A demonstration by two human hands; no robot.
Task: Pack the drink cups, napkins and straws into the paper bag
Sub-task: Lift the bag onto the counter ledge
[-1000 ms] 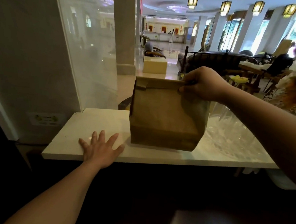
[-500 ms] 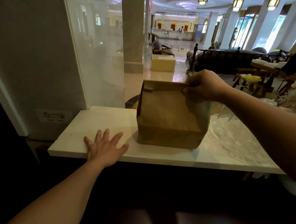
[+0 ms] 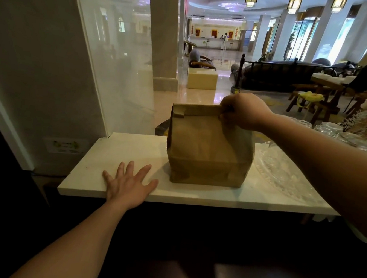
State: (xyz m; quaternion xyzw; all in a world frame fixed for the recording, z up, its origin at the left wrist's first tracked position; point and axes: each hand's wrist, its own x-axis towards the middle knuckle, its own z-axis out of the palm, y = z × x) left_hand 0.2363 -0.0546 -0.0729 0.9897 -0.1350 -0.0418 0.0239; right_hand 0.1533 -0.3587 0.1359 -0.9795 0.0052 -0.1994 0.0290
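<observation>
Gripping one paper bag (image 3: 208, 150), right hand (image 3: 243, 111), contents seemingly hidden

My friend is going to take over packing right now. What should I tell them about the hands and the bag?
Right hand: pinching the folded top of the paper bag at its right end.
Left hand: flat and open on the white counter, left of the bag, holding nothing.
Bag: upright on the counter, top folded shut. A clear glass tray sits to its right.
Done: the bag looks closed. No cups, napkins or straws are out on the counter, so they are probably inside, though that cannot be seen.
Left: likely only letting go or handing the bag over.
</observation>
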